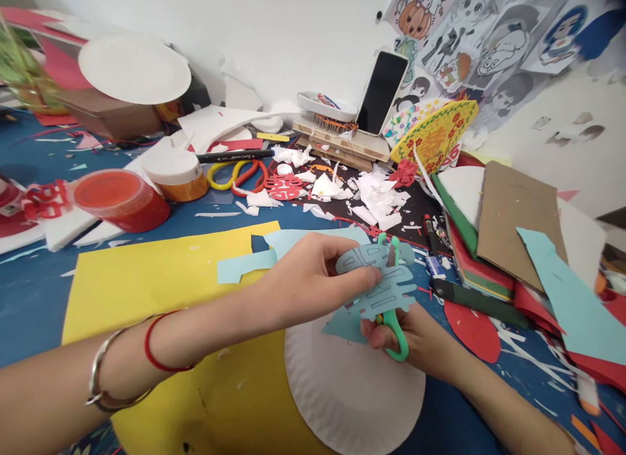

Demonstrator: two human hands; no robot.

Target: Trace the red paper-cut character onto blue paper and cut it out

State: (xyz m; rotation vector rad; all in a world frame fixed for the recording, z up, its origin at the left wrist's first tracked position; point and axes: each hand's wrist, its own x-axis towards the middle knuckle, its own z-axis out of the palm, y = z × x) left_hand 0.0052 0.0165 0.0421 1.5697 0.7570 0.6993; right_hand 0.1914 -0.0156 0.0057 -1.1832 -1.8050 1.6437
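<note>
My left hand (313, 279) pinches a folded light blue paper cutout (379, 285) between thumb and fingers. The cutout has slotted, symmetrical shapes along its edge. My right hand (405, 341) grips green-handled scissors (395, 337) beneath the paper. Green parts of the scissors show above and below the cutout, and the blades are hidden by the paper. A longer light blue paper offcut (293, 246) lies just beyond my left wrist.
A white paper plate (352, 396) and a yellow card sheet (147, 298) lie beneath my arms on the blue tabletop. Red paper cuttings, white scraps, a red-lidded tub, yellow-handled scissors, stacked coloured card and a phone on a wooden stand surround them.
</note>
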